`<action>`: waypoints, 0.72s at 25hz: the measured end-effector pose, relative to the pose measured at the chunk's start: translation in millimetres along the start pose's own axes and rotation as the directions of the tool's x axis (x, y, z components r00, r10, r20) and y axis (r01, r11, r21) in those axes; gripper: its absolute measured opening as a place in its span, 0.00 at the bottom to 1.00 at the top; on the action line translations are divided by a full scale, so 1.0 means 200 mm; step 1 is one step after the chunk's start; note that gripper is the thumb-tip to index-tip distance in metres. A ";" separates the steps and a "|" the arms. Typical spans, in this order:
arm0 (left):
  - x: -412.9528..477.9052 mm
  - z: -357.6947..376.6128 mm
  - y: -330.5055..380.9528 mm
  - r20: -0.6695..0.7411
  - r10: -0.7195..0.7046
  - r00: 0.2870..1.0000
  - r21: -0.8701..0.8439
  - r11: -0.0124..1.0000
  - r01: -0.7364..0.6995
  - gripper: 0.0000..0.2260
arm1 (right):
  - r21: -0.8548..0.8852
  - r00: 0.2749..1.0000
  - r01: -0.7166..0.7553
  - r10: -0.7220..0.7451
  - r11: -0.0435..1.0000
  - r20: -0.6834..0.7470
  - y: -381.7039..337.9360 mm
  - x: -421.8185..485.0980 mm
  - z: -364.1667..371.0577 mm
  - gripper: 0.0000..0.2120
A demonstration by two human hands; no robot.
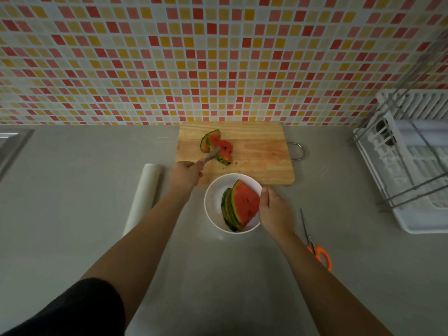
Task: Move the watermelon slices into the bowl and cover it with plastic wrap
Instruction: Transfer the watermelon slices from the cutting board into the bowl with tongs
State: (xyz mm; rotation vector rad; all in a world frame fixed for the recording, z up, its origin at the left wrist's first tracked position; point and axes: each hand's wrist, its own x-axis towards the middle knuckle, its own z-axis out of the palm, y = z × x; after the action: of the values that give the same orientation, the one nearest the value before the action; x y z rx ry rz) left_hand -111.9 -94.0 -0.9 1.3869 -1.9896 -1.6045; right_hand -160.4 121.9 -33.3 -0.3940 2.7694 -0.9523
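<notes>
Red slices (pixel 243 204) stand in white bowl (pixel 213 197), rinds left
My left hand (pixel 185 174) grips a utensil (pixel 211 155) aimed far-right at board slices (pixel 218 145); right hand (pixel 272 209) holds the bowl's rim

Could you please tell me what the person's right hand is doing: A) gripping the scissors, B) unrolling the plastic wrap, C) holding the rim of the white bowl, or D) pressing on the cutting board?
C: the right hand grips the white bowl at its rim, the scissors and the plastic wrap roll lie untouched, and the left hand holds a metal utensil over the cutting board.
</notes>
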 end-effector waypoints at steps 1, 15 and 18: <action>-0.02 -0.03 0.01 0.004 0.031 0.999 -0.029 0.999 -0.031 0.13 | 0.015 1.000 0.005 -0.005 1.000 0.007 0.00 -0.01 0.00 0.15; -0.43 -0.21 0.12 0.439 0.131 0.889 0.446 0.827 -0.342 0.18 | 0.280 0.992 -0.088 0.058 0.956 0.115 0.02 0.02 0.01 0.19; -0.46 -0.22 0.20 0.443 0.150 0.884 0.563 0.721 -0.404 0.21 | 0.266 0.993 -0.082 0.055 0.961 0.107 0.01 0.01 0.00 0.19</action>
State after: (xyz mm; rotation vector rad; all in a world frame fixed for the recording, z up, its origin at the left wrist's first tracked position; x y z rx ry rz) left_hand -54.8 -52.3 82.9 0.8868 -3.0152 -1.1305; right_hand -163.1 121.9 -35.1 -0.2904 2.5015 -1.2362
